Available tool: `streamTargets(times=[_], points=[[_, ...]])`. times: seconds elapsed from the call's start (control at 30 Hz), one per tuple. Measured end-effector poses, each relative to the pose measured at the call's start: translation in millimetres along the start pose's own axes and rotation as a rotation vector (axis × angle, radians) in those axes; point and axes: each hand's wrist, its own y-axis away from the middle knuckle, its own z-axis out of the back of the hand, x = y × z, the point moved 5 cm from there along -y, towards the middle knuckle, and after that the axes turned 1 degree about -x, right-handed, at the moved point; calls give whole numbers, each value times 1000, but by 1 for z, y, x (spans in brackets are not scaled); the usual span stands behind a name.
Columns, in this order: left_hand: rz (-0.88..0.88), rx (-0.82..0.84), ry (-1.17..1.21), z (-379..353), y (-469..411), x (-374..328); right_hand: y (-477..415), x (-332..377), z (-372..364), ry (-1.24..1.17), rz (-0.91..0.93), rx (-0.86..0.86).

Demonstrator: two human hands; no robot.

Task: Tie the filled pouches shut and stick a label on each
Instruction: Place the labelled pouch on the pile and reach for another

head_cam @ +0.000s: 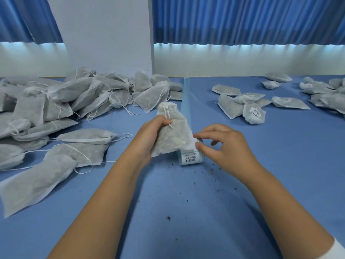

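- left hand (155, 135) is wrapped round the pouch (174, 136), fingers curled over its near side and thumb behind, clamped firm on it.
- that pouch stands tilted just above the label roll (192, 158), gathered neck pointing away and its lower corner down against the roll's top.
- white drawstring (167, 113) hangs from the neck and runs down to the left hand's fingers.
- right hand (224, 144) sits just right of the label roll, forefinger and thumb tips close together at the roll's top edge, by the pouch corner; cannot tell whether they're pinching anything.
- label roll lies on the blue table (168, 212), one printed label with a barcode facing the camera.
- pale blue backing strip (186, 101) runs straight away from the roll.
- big heap of pouches (56, 101), loose strings trailing, sprawls well left of the roll.
- smaller cluster of pouches (250, 107) lies beyond and right of the roll, some with white labels showing.
- dark crumbs (214, 171) are scattered just right of the roll and nearer the camera.
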Motion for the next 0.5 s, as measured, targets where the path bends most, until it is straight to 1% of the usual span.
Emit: streamTargets(times=[0.2, 0.37, 0.5], points=[[10, -6, -17, -1, 2, -1, 1, 3, 2, 79, 53, -45], [9, -7, -43, 0, 2, -1, 1, 1, -4, 110, 23, -12], [10, -6, -43, 0, 1, -1, 1, 3, -4, 134, 26, -28]])
